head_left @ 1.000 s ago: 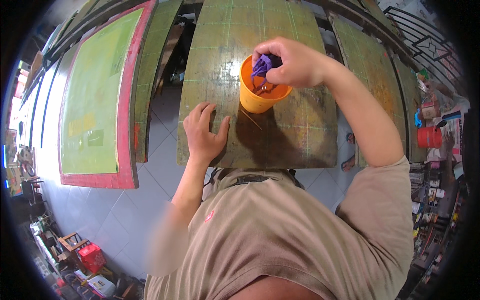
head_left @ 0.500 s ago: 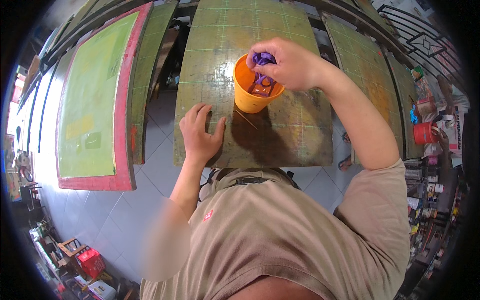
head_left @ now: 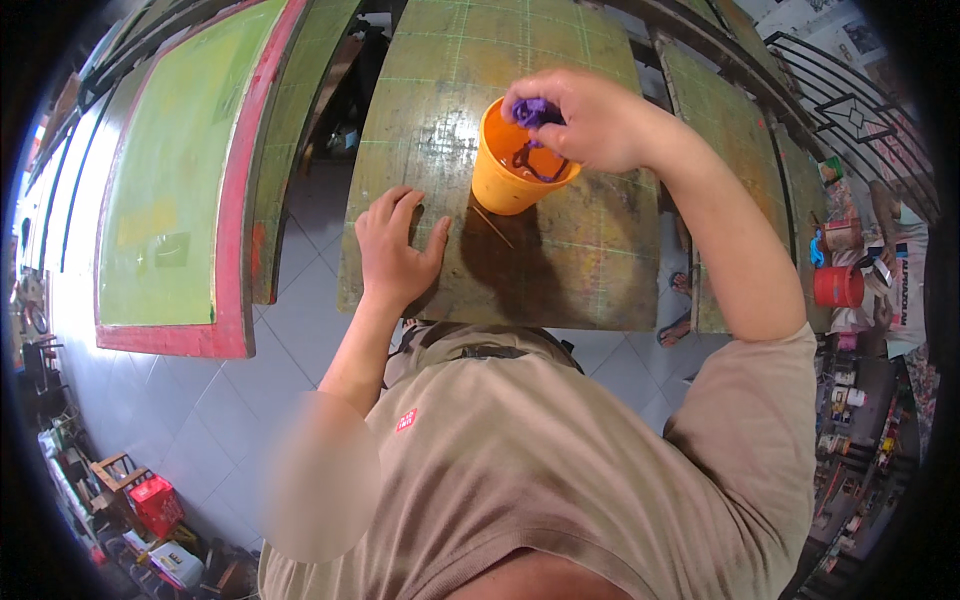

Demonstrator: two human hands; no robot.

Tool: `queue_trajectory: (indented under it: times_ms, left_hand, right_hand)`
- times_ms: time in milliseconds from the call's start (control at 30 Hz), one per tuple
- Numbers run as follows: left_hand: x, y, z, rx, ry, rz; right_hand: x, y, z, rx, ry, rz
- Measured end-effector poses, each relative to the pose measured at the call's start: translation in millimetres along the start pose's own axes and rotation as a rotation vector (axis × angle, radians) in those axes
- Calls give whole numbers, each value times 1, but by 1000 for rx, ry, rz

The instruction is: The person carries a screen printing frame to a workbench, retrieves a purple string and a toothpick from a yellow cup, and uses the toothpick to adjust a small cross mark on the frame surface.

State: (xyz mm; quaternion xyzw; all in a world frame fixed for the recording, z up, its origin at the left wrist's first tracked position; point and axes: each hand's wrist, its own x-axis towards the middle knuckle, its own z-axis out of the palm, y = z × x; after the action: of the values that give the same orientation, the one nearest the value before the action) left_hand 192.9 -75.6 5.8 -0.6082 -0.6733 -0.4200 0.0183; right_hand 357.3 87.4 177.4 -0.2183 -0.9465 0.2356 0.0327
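My right hand [head_left: 585, 125] pinches a crumpled purple bundle of cloth or strips [head_left: 533, 113] at the mouth of an orange plastic cup [head_left: 515, 190], with strands hanging inside it. The cup stands on a stained, grid-lined board table [head_left: 410, 70]. My left hand [head_left: 395, 245] rests on the board left of the cup, fingers apart and holding nothing. A thin brown stick [head_left: 492, 227] lies between that hand and the cup's shadow.
A screen frame [head_left: 238, 340] with pink border and green mesh is at left. At right are another board [head_left: 720, 100], black railings, a red container [head_left: 838, 287] and clutter. Someone's sandalled feet [head_left: 678, 310] show below, on the tiled floor [head_left: 270, 420]. Red crate [head_left: 154, 500], lower left.
My right hand still holds the purple bundle, which sits slightly differently over the cup. Both hands appear a little higher and more leftward in the picture, as the whole view has shifted.
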Motion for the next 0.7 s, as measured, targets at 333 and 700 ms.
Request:
queue_trajectory:
  times_ms: [333,700]
  left_hand:
    - [1,1,-1,-21,7,-23]
    - [1,1,-2,-16,11,-26]
  right_hand:
    - [10,-18,-13,-189,-139,93]
    - [6,-34,-26,-501,-476,264]
